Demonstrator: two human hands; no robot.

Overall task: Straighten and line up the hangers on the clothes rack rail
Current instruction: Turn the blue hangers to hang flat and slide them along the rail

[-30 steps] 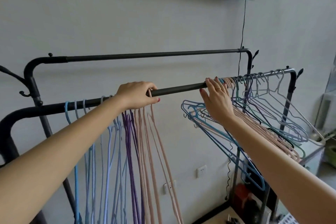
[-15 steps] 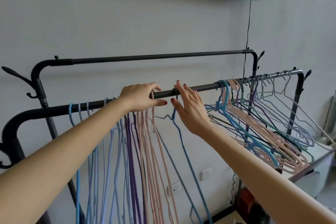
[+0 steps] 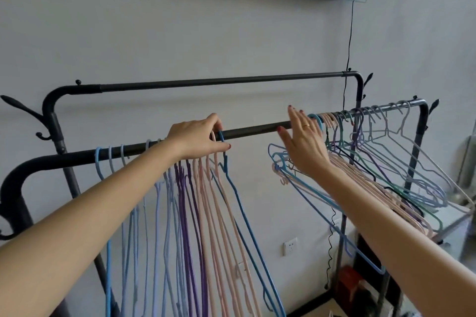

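We are sorting the hangers one at a time along the front rail point(image 3: 257, 129) of the clothes rack. Our left hand point(image 3: 198, 140) is pinching the hook of a dark blue hanger point(image 3: 239, 198) against the rail, at the right end of the tidy group point(image 3: 185, 201) hanging straight down. Our right hand point(image 3: 304, 144) is reaching with fingers spread, holding nothing, at the tangled bunch point(image 3: 373, 175) splayed out at the rail's right end.

The next move, we judge, calls for freeing the light blue hook point(image 3: 317, 121) nearest that hand without dragging its neighbours along. The left palm is hiding several hooks, and the frame is cutting off the hangers' lower ends.
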